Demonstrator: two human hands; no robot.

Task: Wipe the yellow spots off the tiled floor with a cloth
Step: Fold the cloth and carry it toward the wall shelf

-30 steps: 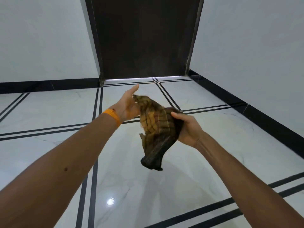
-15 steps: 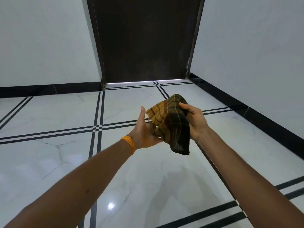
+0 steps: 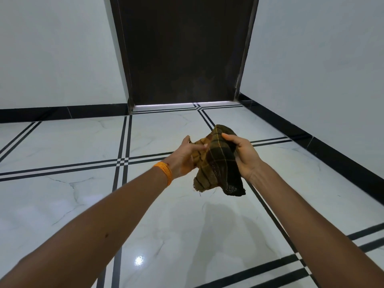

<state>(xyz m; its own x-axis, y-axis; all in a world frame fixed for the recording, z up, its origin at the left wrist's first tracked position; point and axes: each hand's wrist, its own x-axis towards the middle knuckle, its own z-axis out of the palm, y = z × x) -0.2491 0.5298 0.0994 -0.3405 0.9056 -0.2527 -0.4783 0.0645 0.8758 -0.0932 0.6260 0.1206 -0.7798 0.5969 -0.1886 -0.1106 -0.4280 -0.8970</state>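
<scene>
While both hands, left (image 3: 184, 156) and right (image 3: 244, 154), pinch a crumpled yellow-and-brown checked cloth (image 3: 216, 163) in mid-air toward one o'clock, the glossy white marble-tiled floor (image 3: 72, 196) shows no yellow spots, so wiping looks unstarted.

The cloth (image 3: 216, 163) hides most fingers of both hands; both forearms run off the bottom edge.

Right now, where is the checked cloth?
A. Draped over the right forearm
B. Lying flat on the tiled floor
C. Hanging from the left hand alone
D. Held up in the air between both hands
D: the cloth is bunched up above the floor, gripped by the left hand on one side and the right hand on the other.
</scene>
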